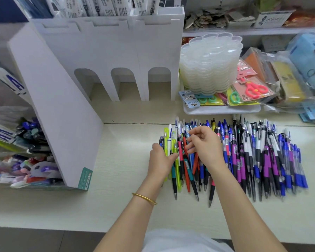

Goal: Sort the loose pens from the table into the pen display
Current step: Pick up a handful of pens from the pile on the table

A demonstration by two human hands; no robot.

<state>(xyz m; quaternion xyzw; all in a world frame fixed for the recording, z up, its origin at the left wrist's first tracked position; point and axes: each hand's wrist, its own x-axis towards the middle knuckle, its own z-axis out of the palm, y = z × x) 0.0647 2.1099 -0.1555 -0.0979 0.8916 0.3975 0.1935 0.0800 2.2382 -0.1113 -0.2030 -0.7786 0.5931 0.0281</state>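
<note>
A wide heap of loose pens [262, 157] lies on the pale table [116, 197], mostly blue, purple and black, with yellow-green, red and teal ones at its left end. My left hand [160, 160] rests at the heap's left edge, its thumb pressing on a yellow-green pen [176, 171]. My right hand [205, 148] hovers over the red and teal pens with its fingers curled; whether it pinches a pen I cannot tell. The white pen display [116, 51] stands at the back left, its three arched slots showing nothing inside.
Filled pen compartments [25, 157] sit at the left behind the display's side panel. A stack of clear plastic trays [211, 66] and packaged scissors [253, 90] rest on a white tray at the back right. Bagged goods crowd the far right.
</note>
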